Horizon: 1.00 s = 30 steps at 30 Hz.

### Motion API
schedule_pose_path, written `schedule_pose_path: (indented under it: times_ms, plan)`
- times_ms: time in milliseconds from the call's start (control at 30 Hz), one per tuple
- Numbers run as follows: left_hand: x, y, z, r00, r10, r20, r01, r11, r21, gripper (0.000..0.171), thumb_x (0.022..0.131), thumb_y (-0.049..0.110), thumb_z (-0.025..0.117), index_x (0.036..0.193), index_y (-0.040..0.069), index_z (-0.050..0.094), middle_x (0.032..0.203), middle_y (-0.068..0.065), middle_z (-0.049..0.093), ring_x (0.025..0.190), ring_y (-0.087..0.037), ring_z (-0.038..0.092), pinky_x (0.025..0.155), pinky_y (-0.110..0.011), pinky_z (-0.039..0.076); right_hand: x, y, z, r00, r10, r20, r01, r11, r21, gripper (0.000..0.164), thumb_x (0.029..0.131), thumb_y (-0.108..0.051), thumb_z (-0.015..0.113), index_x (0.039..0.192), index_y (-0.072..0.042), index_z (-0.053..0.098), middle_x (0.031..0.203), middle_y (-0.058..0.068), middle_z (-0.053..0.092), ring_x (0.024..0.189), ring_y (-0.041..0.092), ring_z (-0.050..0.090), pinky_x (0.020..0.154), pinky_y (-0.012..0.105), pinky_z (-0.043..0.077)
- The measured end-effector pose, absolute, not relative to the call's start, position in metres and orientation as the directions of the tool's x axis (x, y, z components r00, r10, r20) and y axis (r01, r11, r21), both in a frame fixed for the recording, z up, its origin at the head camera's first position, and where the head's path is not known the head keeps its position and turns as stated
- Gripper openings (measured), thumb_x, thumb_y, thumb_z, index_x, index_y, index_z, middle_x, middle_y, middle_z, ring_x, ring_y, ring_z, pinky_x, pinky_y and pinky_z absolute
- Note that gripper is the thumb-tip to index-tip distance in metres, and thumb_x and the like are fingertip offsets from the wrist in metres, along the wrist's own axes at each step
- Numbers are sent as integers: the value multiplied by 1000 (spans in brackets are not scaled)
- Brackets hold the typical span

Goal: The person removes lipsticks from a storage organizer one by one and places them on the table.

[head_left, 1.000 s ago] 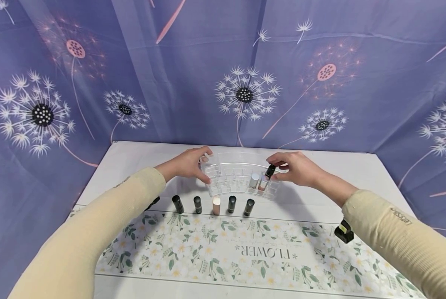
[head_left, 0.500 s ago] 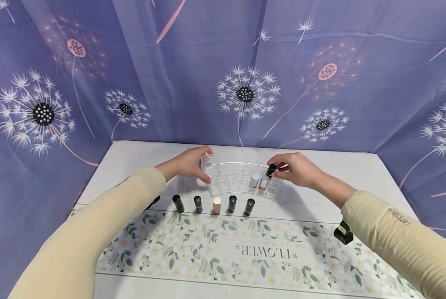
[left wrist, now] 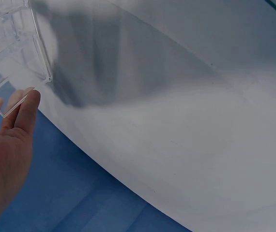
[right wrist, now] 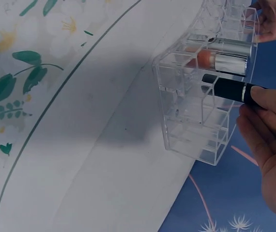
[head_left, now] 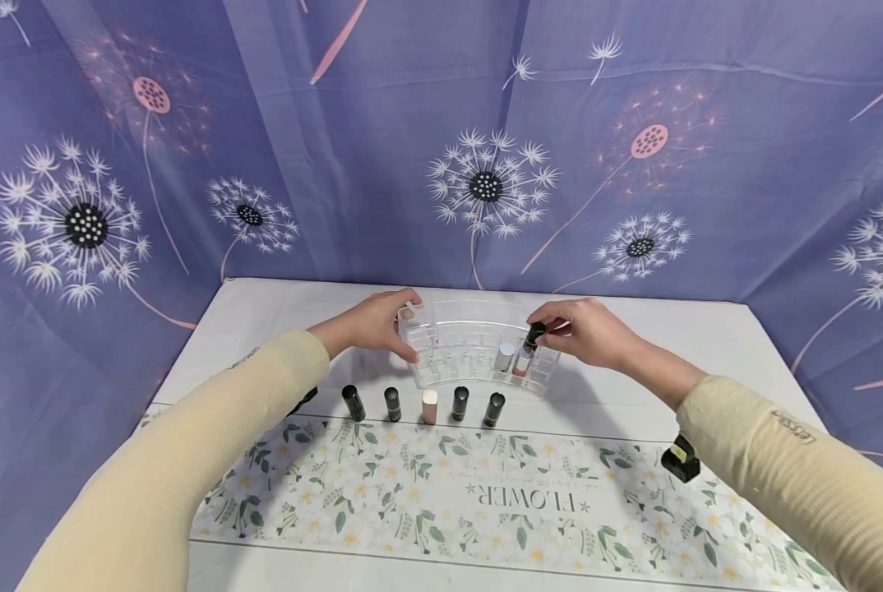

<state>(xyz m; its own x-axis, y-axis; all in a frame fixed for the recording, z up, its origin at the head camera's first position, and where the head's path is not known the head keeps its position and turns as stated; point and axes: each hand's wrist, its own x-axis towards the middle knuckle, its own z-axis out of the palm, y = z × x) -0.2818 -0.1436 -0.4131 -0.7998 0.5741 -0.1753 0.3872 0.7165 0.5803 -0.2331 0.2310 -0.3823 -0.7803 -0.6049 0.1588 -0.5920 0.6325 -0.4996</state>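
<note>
lipstick [head_left: 533, 334]: black, tilted, lower end at right part of rack [head_left: 445, 366], beside silver-topped tubes [head_left: 505, 357]
right hand [head_left: 588, 333]: pinching lipstick's upper end
left hand [head_left: 376, 321]: gripping rack's left end
front row: five tubes [head_left: 429, 408], upright

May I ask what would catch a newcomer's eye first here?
Likely the purple backdrop with its dandelions, behind the white table. Then the clear organizer, the left hand gripping its left end and the right hand holding a black tube toward its right; five tubes stand in front.
</note>
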Motion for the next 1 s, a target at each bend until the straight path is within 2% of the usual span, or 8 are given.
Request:
schedule_pose_path:
  times_ms: [500, 733, 1000]
  plan:
    - [-279, -143, -413, -804, 564, -188, 365, 719, 592, 94, 79, 28, 98, 154, 6, 46, 149, -20, 59, 107, -30, 69, 98, -47, 55, -229, 234, -356, -782, -602, 162, -588, 625, -514, 29, 94, 3, 79, 122, 3, 76, 116, 18, 77, 100, 31, 77, 86, 38, 65]
    - [-278, -143, -412, -804, 560, -202, 354, 722, 594, 94, 80, 29, 98, 155, 7, 46, 150, -19, 58, 107, -29, 69, 97, -48, 55, -224, 235, -342, -779, -599, 185, -593, 610, -526, 29, 92, 5, 79, 122, 3, 76, 110, 15, 79, 98, 30, 78, 86, 37, 65]
    - [-280, -144, -412, -797, 575, -185, 377, 714, 590, 94, 80, 29, 98, 154, 5, 46, 151, -20, 57, 105, -28, 70, 96, -47, 55, -216, 235, -333, -755, -618, 219, -631, 594, -500, 29, 91, 5, 81, 120, 0, 78, 113, 13, 79, 97, 28, 78, 85, 38, 65]
